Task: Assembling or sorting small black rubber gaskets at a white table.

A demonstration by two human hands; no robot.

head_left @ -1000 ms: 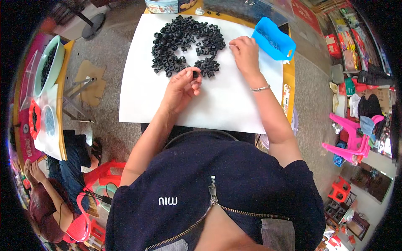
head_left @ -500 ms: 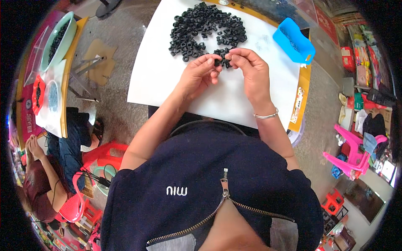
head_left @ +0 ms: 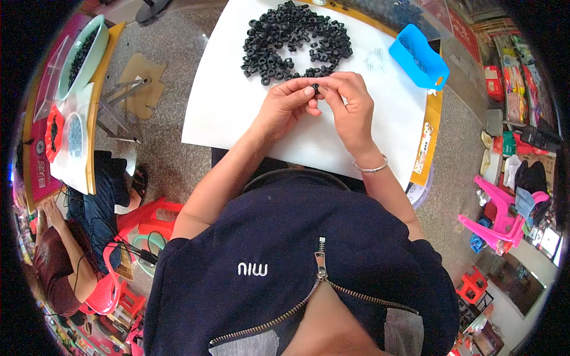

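A small black ring-shaped part point(head_left: 315, 88) is pinched between the thumb and fingers of my left hand point(head_left: 281, 108). My right hand point(head_left: 352, 108) meets it from the other side, thumb and forefinger closed right at the part. Whether those right fingertips hold a tiny piece of their own is hidden. Just beyond both hands, a heap of similar black parts point(head_left: 265, 52) is spread in a rough ring on the white sheet point(head_left: 228, 113). My fingers cover the near edge of the heap.
On the table's right side stands a blue tray point(head_left: 433, 68) with small dark pieces in it. A side table at left carries a pale green basin point(head_left: 101, 50) of black parts and a red dish point(head_left: 50, 145). A person point(head_left: 65, 261) sits at lower left. A pink stool point(head_left: 504, 216) is at right.
My right hand has moved left and its fingertips now meet the black part in my left hand. The two hands were slightly apart before.
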